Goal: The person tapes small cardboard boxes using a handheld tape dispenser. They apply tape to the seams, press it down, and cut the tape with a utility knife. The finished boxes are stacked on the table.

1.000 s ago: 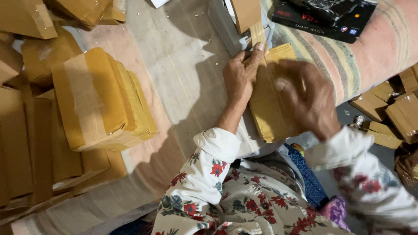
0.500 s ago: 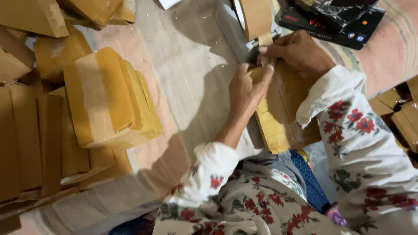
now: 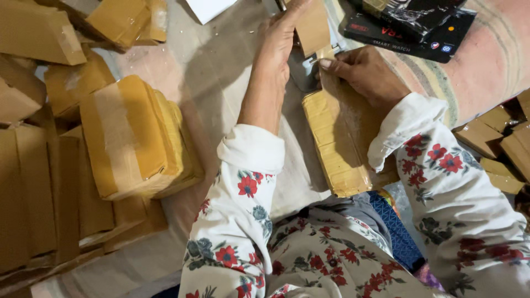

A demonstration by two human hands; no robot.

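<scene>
One flat brown cardboard parcel wrapped in yellowish tape (image 3: 342,143) lay lengthwise in front of the person, its near end by the lap and its far end under the hands. It looked stiff and boxy, probably light for its size, with glossy tape that could slip under dry fingers; the bare cardboard edges and corners seemed the surest places to grip. The right hand (image 3: 367,74) pressed down on the parcel's far end, fingers curled and thumb pinching a strip of tape there. The left hand (image 3: 279,41) reached just beyond it, fingers closed on a brown cardboard flap or tape piece (image 3: 313,27) standing up at the top; what exactly it gripped I could not tell. Both sleeves were white with red flowers. To the left sat a bulky taped brown parcel (image 3: 135,138) on the pale cloth-covered floor (image 3: 221,83), with more cardboard packets around it. A black printed box (image 3: 411,25) lay well beyond the right hand.
</scene>
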